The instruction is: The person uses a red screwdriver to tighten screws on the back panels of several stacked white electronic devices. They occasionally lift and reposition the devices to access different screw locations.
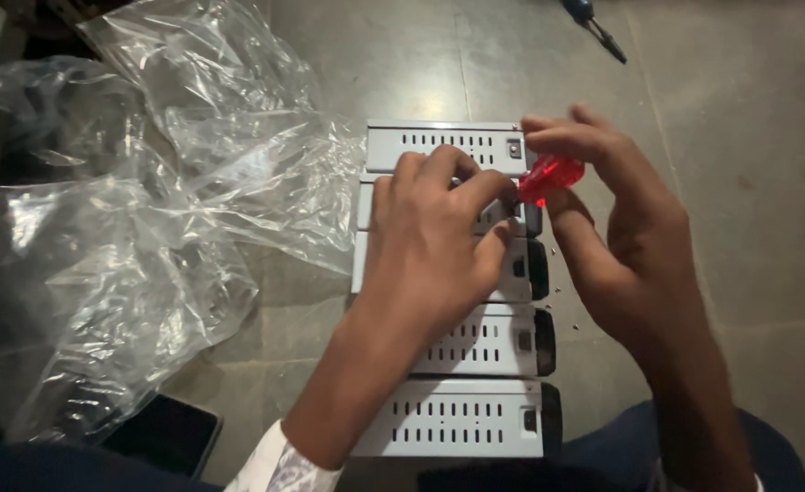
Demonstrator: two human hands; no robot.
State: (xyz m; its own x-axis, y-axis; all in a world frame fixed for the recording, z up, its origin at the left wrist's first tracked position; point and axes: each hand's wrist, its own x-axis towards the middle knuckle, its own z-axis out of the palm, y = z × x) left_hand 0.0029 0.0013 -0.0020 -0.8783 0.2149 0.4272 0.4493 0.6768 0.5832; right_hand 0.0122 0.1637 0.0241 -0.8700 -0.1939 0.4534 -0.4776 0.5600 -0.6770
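On the floor: five pale metal boxes (475,342) with rows of slots lie side by side in a stack-like row, running away from the person on grey tiles (767,182).
Box axis: each box lies with its long side running left to right; the ends with dark caps and small square sockets face right.
Left of the row: crumpled clear plastic wrap (147,210) spreads wide, its edge touching the far boxes.
Near corner: a dark flat thing (170,433) lies partly under the wrap; what it is cannot be told.
Far right: a second tool with a dark handle (594,25) lies well apart on the tiles.
Left hand (434,241): pressed flat over the second and third boxes, fingers curled on the right end, hiding much of them.
Right hand (616,219): its grip is clamped on a screwdriver with a red see-through handle (548,178), thumb and fingertips wrapped round it.
Screwdriver: above the right end of the second box, handle tilted up and right, its shaft hidden behind the left fingers.
Bottom edge: dark trouser legs (767,456) flank the nearest box.
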